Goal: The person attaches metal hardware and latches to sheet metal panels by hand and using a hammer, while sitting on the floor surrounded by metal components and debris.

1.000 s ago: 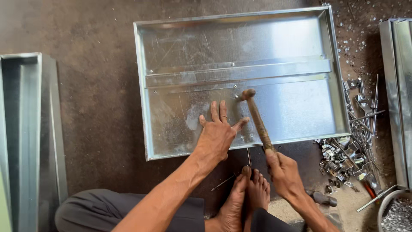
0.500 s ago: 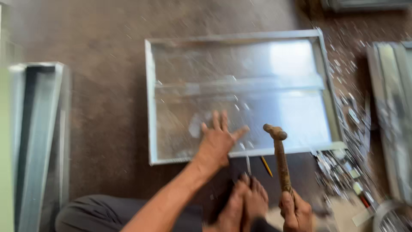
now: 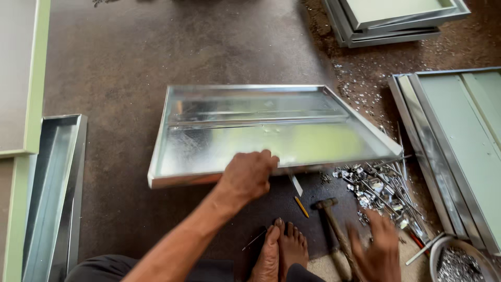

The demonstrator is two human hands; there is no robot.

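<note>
A shallow galvanized sheet-metal tray (image 3: pixel 219 146) lies on the dark floor, its near edge tilted up a little. My left hand (image 3: pixel 249 175) is curled over that near rim (image 3: pixel 177 180), gripping it. A wooden-handled hammer (image 3: pixel 334 222) lies on the floor near my bare feet (image 3: pixel 284 250). My right hand (image 3: pixel 374 245), blurred, hovers just right of the hammer's handle with fingers spread and nothing in them, next to a pile of small metal bits and thin rods (image 3: pixel 383 190).
A yellow pencil (image 3: pixel 301 207) lies by the hammer head. A metal bowl of small pieces (image 3: pixel 459 261) sits at bottom right. Stacked metal panels lie at right (image 3: pixel 459 151) and top right (image 3: pixel 396 21). A metal channel (image 3: pixel 52 193) and a green-edged panel (image 3: pixel 23 78) lie at left.
My right hand has set the hammer down on the floor and let go. My left hand moved from flat inside the tray to gripping its near edge. The view has shifted.
</note>
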